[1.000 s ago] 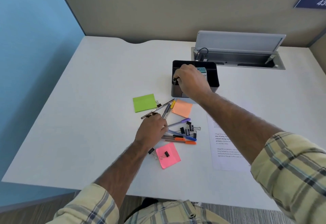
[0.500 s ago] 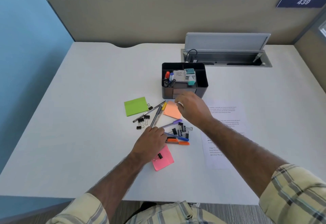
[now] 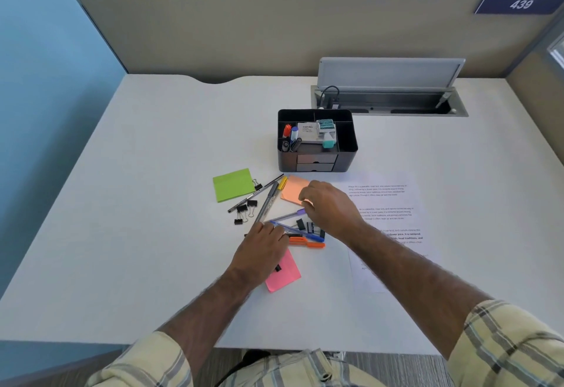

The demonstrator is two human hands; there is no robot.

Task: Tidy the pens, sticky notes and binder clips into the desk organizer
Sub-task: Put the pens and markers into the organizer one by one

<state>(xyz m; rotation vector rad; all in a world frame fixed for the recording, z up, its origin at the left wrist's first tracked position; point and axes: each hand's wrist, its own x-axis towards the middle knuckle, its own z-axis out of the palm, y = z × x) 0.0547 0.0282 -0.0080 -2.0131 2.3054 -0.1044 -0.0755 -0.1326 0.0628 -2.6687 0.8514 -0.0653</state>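
The black desk organizer stands mid-desk and holds markers, a white box and a teal item. In front of it lie green sticky notes, orange sticky notes, pink sticky notes, a grey pen, a purple pen, a blue pen, orange pens and loose binder clips. My left hand rests palm down on the pens' near ends; its grip is hidden. My right hand hovers over the orange notes' corner and the purple pen's cap, fingers curved down, holding nothing.
A printed sheet lies under my right forearm. An open cable tray with its lid raised sits behind the organizer. A beige partition runs along the back, a blue wall stands at the left, and the desk's front edge is near my body.
My right hand left the organizer and came back down to the pile by the orange notes. My left hand stayed on the pens, shifting slightly.
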